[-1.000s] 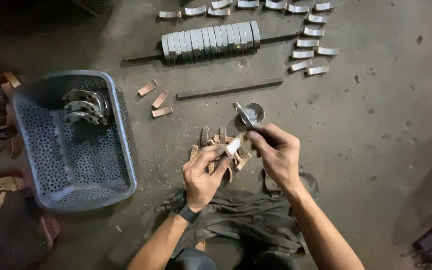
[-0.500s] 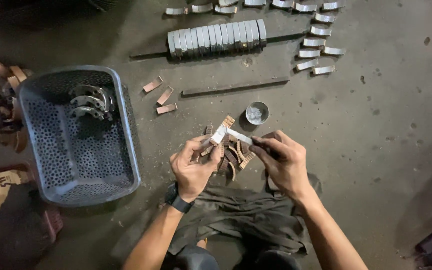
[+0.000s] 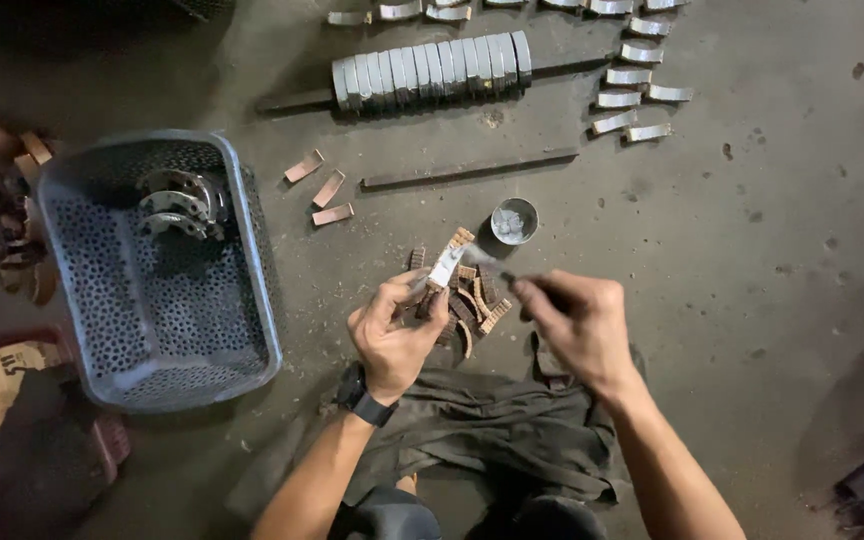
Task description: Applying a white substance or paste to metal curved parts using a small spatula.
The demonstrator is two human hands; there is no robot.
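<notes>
We see a grey-blue perforated plastic basket (image 3: 157,290) dotted with small round holes, silvery curved metal shoes (image 3: 180,203) inside it, a silver row of curved metal pieces (image 3: 430,68) on the dark grey floor (image 3: 752,200), coppery-brown lining strips (image 3: 318,188), a small grey tin (image 3: 514,221) with whitish paste, and a black wristwatch (image 3: 362,398)

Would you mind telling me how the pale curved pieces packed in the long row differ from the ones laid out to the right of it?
The packed row stands on edge, pieces pressed face to face in one tight block beside a dark bar. The scattered pieces lie apart, each on its own, in a loose column and line. The packed row reads as one ribbed mass; the scattered pieces show their arcs. Both are pale grey and rest on the concrete floor.
</notes>
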